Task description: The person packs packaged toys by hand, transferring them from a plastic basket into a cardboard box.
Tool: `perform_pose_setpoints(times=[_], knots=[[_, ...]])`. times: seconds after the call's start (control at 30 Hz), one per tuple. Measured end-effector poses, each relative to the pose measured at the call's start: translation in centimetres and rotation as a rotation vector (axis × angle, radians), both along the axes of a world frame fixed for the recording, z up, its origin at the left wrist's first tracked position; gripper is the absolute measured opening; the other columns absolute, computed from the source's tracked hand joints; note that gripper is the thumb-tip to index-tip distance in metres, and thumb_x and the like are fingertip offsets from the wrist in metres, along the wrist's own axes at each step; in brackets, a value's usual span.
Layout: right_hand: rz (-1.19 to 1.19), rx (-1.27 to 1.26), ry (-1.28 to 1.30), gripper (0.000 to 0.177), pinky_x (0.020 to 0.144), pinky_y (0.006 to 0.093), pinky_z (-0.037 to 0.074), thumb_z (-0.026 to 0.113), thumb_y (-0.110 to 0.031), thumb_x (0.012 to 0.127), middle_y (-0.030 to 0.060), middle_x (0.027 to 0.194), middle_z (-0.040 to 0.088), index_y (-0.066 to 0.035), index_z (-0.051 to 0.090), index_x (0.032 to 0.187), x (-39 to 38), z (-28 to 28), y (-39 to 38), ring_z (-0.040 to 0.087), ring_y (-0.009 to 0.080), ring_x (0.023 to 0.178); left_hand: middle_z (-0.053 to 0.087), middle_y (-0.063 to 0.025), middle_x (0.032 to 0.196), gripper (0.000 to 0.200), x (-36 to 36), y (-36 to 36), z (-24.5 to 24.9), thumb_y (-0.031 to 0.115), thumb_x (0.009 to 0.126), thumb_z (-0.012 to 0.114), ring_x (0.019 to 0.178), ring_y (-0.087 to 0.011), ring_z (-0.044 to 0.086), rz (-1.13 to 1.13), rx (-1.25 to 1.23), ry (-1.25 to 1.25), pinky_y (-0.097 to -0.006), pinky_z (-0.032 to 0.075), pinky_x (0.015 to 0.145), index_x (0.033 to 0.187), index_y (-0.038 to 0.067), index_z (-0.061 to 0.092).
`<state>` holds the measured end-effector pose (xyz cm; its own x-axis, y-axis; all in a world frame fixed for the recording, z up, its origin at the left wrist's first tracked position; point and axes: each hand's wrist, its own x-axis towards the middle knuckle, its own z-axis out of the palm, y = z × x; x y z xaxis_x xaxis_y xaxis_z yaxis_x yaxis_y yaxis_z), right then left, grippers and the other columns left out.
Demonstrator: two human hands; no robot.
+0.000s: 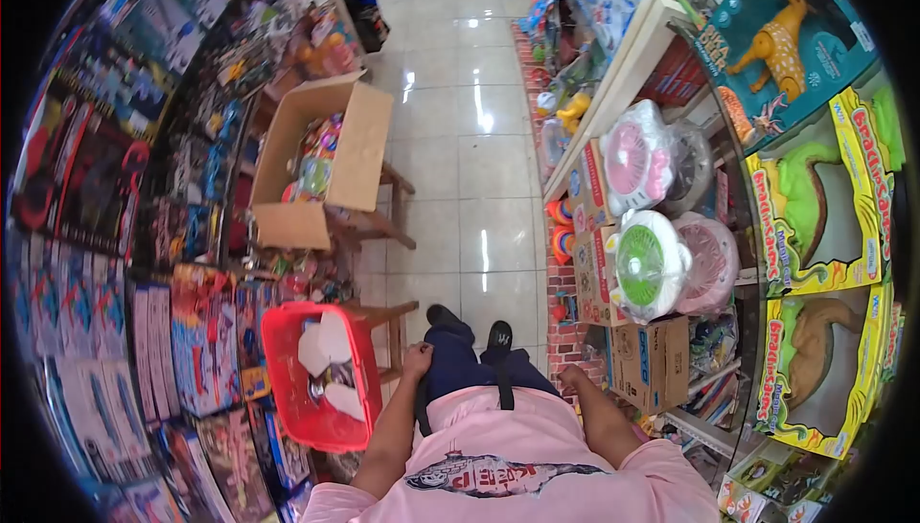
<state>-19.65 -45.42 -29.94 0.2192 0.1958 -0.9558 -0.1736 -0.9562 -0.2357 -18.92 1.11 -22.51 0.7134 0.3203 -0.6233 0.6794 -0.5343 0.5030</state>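
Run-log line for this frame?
left hand: near red bin | right hand: near carton | open box: beyond bin | held: nothing visible

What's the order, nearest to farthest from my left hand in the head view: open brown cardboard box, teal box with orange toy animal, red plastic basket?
From your left hand:
1. Red plastic basket, just left.
2. Open brown cardboard box, ahead and left.
3. Teal box with orange toy animal, right, across the aisle.
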Motion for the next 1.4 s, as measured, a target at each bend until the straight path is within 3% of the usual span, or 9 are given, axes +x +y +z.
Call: perform_pose_setpoints(times=[0.1,0.17,0.2,0.3,0.4,0.47,0.57,1.07,1.4], knots=[[-0.484,-0.274,0.056,0.027,0.054,0.0396,0.056,0.059,-0.026,0.089,0.0129,0.096,0.073,-0.004,0.07,0.102,-0.8,2.3,-0.1,0.073,0.0266,0.073,0.07,-0.0173,0.103,0.034,-5.7,1.0,-1.4,0.035,0.085,0.062,0.1,-0.0315,0.066,0.08,-0.041,-0.008,-0.0396,0.051,0.09,0.104,0.009,0.072],[-0.008,-0.174,-0.004,0.038,0.074,0.0405,0.057,0.059,-0.031,0.088,0.0185,0.113,0.068,-0.005,0.068,0.114,-1.5,-3.3,-2.5,0.071,0.0278,0.093,0.071,-0.0176,0.101,0.033,-9.4,1.3,-2.2,0.034,0.086,0.061,0.099,-0.0306,0.067,0.131,-0.042,0.004,-0.0391,0.051,0.089,0.104,0.008,0.072],[0.017,-0.174,-0.007,0.038,0.074,0.0405,0.057,0.059,-0.031,0.088,0.0185,0.113,0.068,-0.005,0.068,0.114,-1.2,-3.1,-2.3,0.071,0.0278,0.093,0.071,-0.0174,0.103,0.033,-11.2,1.4,-2.4,0.032,0.086,0.061,0.1,-0.0298,0.067,0.161,-0.056,0.088,-0.0385,0.051,0.09,0.105,0.008,0.072],[0.903,0.118,-0.421,0.031,0.077,0.0404,0.056,0.058,-0.026,0.085,0.0191,0.114,0.068,-0.004,0.072,0.103,1.3,-2.7,-0.7,0.07,0.0276,0.096,0.071,-0.017,0.103,0.03,-17.3,1.7,-5.1,0.028,0.086,0.06,0.099,-0.0291,0.068,0.257,-0.114,0.199,-0.0382,0.051,0.09,0.105,0.008,0.071],[-0.001,-0.118,-0.183,0.031,0.08,0.0402,0.055,0.059,-0.025,0.082,0.0186,0.08,0.071,0.002,0.072,0.093,4.1,-3.1,3.6,0.072,0.0293,0.079,0.071,-0.0154,0.1,0.028,-22.4,1.5,-5.5,0.027,0.087,0.06,0.092,-0.0278,0.069,0.076,-0.115,0.201,-0.0382,0.053,0.085,0.104,0.008,0.071],[0.009,0.04,-0.495,0.028,0.059,0.0402,0.055,0.059,-0.027,0.083,0.0146,0.082,0.07,-0.003,0.071,0.089,5.1,3.5,7.1,0.069,0.027,0.068,0.072,-0.014,0.098,0.028,-24.9,1.4,-4.3,0.027,0.088,0.06,0.088,-0.0265,0.069,-0.141,-0.071,0.176,-0.0379,0.054,0.081,0.104,0.007,0.071],[-0.271,0.113,-0.456,0.025,0.053,0.0356,0.053,0.06,-0.023,0.085,0.013,0.077,0.069,-0.001,0.07,0.091,4.7,5.2,12.4,0.068,0.0225,0.062,0.071,-0.0114,0.092,0.031,-29.6,1.4,-1.7,0.03,0.091,0.06,0.08,-0.0225,0.068,0.262,-0.284,0.206,-0.0358,0.055,0.074,0.102,0.003,0.07],[0.093,0.297,-0.451,0.022,0.057,0.0301,0.054,0.062,-0.018,0.081,0.0111,0.076,0.07,-0.001,0.07,0.093,-7.9,7.6,26.1,0.067,0.0175,0.061,0.07,-0.0151,0.094,0.036,-58.3,4.3,-5.2,0.028,0.09,0.059,0.067,-0.0215,0.067,1.208,-0.45,0.107,-0.0321,0.046,0.052,0.113,0.001,0.062],[-0.297,0.935,-0.965,0.017,0.064,0.0257,0.05,0.058,-0.007,0.091,0.0052,0.085,0.064,-0.002,0.064,0.106,-2.0,22.2,42.8,0.061,0.0135,0.071,0.067,-0.0097,0.098,0.026,-47.8,13.0,2.9,0.027,0.095,0.06,0.09,-0.0193,0.065,1.186,0.066,-0.495,-0.0313,0.05,0.078,0.106,0.004,0.064]])
